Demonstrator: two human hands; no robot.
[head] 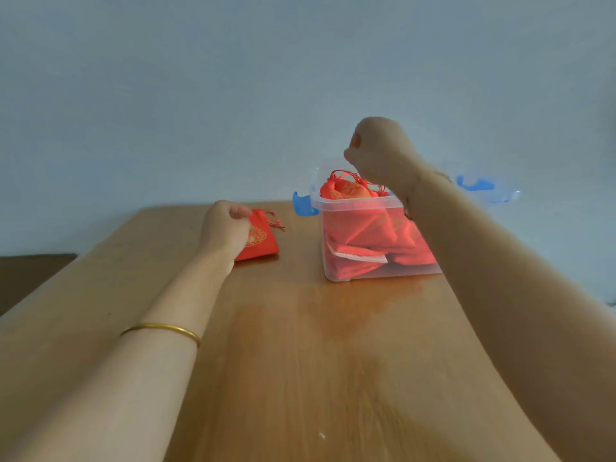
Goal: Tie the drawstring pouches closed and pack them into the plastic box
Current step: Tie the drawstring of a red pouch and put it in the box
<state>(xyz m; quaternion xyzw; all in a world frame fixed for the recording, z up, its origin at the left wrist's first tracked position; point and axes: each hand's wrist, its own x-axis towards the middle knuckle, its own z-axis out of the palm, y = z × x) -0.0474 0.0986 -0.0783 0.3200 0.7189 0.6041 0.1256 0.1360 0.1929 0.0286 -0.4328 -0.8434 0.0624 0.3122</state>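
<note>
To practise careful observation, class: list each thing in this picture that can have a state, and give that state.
Box: open, nearly full of packed pouches.
Latch: swung out.
Pouch: flat on table, gripped.
Left hand: grips Pouch.
Right hand: fingers curled, above Box; hold unclear.

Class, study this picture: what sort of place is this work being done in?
Probably a plain room at home or a small workroom: a wooden table against a bare pale wall, a clear plastic box of red pouches, and another red drawstring pouch gripped by the left hand.
</note>
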